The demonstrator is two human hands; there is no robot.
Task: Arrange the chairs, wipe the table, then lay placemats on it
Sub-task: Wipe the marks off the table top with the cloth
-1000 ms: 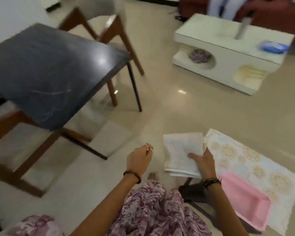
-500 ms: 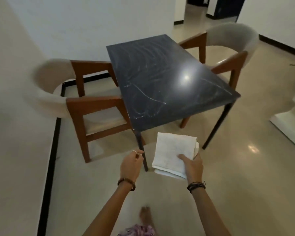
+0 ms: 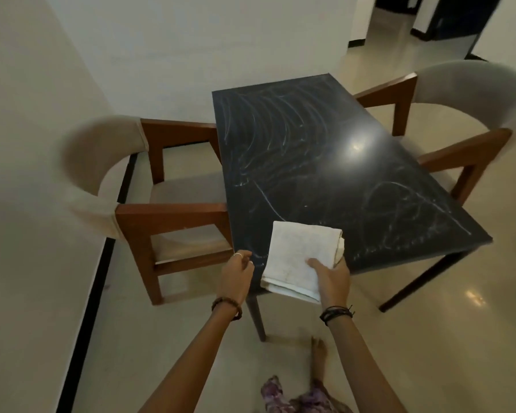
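- No readable text, label, brand, number or sign appears anywhere in the view.
- The pale chalky streaks on the dark rectangular tabletop [image 3: 325,162] are loose scribbles and smears; they form no letters or digits.
- The folded off-white cloth [image 3: 298,260] bears no legible print or tag.
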